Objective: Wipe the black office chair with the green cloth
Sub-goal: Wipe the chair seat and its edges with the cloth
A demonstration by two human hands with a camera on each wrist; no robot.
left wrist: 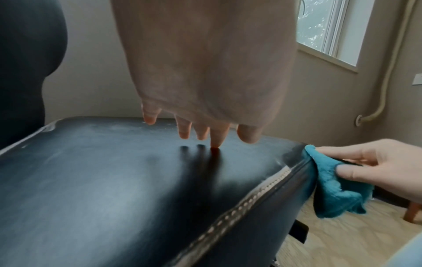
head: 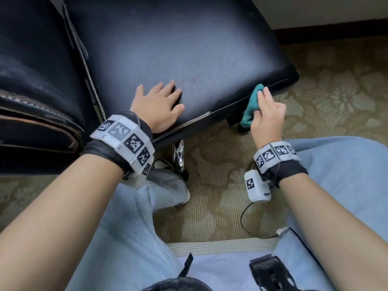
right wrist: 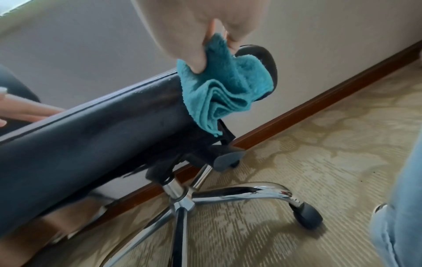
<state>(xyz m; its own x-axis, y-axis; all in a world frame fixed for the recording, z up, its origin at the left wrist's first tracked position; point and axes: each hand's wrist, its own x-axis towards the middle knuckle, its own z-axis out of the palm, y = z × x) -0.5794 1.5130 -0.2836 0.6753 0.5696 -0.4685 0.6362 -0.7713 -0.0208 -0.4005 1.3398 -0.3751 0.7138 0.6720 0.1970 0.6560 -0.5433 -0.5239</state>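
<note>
The black office chair's seat (head: 178, 49) (left wrist: 102, 180) fills the upper head view, its leather dull and scuffed, with white stitching along the front edge. My left hand (head: 159, 101) (left wrist: 205, 81) lies flat on the seat near that edge, fingers spread. My right hand (head: 266, 110) (left wrist: 376, 166) (right wrist: 205, 32) grips the folded teal-green cloth (head: 251, 106) (left wrist: 335, 191) (right wrist: 226, 86) and holds it against the seat's front side near the right corner. Part of the cloth hangs below the edge.
The chair's backrest (head: 31, 80) stands at the left. Under the seat are a chrome star base (right wrist: 239, 195) with a castor (right wrist: 308, 215). Patterned beige carpet (head: 336, 91) surrounds it, with a wall and dark skirting board (right wrist: 319, 106) behind. My knees in light jeans (head: 346, 164) are close.
</note>
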